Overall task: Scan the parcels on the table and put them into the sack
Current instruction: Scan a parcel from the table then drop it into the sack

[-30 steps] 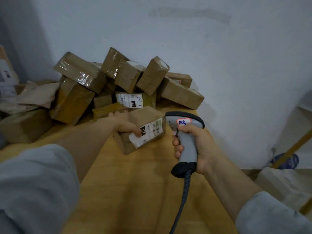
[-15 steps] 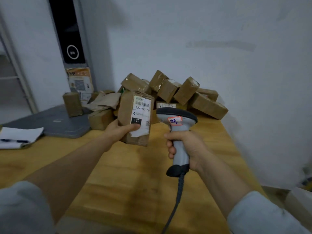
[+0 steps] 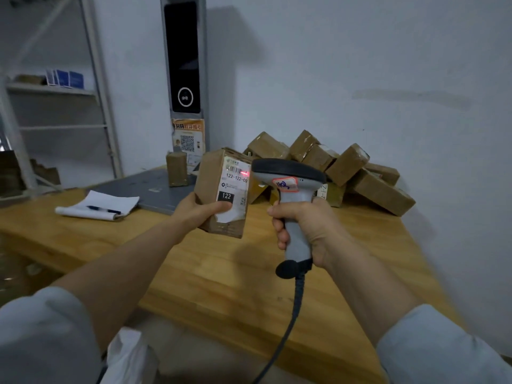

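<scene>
My left hand [image 3: 198, 212] grips a small brown cardboard parcel [image 3: 214, 176] upright above the wooden table [image 3: 221, 273], its white label marked 122 facing me. My right hand [image 3: 307, 225] holds a grey and black corded barcode scanner [image 3: 291, 189] just right of the parcel, its head pointed at the label. A red scan line glows on the label's barcode. A heap of several brown taped parcels [image 3: 346, 164] lies at the table's far right against the wall. White sack material [image 3: 124, 353] shows at the bottom left, below the table edge.
A notepad with a pen [image 3: 99, 207] lies on the table's left. Behind it sits a grey flat platform [image 3: 149, 189] with one small parcel [image 3: 177, 169] standing on it, below a tall dark kiosk [image 3: 184, 56]. A metal shelf rack [image 3: 55, 106] stands at far left.
My left hand lifted the parcel off the table and turned its label upright. The scanner moved in close to it and a red scan line now shows on the barcode. My view swung left.
</scene>
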Demonstrator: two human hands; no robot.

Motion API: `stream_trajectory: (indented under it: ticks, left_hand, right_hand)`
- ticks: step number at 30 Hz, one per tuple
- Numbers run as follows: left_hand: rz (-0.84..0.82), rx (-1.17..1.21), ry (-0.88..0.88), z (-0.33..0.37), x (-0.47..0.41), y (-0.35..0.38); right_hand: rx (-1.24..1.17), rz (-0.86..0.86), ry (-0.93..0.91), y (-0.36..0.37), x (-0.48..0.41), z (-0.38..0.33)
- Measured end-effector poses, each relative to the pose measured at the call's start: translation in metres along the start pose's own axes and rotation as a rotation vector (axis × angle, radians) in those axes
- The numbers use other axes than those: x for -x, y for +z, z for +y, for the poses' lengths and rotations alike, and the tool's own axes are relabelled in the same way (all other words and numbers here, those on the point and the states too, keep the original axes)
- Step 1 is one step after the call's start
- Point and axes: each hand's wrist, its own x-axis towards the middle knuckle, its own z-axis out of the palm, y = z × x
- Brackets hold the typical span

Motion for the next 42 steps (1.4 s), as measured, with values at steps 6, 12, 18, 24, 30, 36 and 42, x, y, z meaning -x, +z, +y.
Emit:
stream_trajectory:
  ticks: [6,12,18,24,30,36,42]
  left_hand:
    - [0.021,0.010,-0.005,-0.003,0.003,-0.014]
    - [0.032,0.022,-0.014,-0.007,0.004,-0.027]
    - [0.049,0.011,-0.004,-0.010,0.004,-0.043]
    - [0.114,0.007,-0.022,-0.018,0.016,-0.069]
    - [0.254,-0.027,-0.175,-0.070,0.063,-0.142]
    - [0.329,0.022,-0.521,-0.157,0.133,-0.198]
    - [0.370,-0.184,-0.687,-0.229,0.182,-0.209]
  right_hand:
    - [0.005,-0.020,0.004,0.010,0.001,-0.002]
    - [0.000,-0.039,0.005,0.020,-0.002,-0.002]
    - [0.015,-0.070,-0.004,0.033,-0.005,-0.002]
    - [-0.010,-0.126,-0.004,0.051,-0.010,0.002]
    - [-0.011,-0.306,0.186,0.095,-0.014,0.041]
    - [-0.024,-0.409,0.352,0.143,-0.011,0.086]
    - [0.002,-0.426,0.414,0.170,-0.009,0.110]
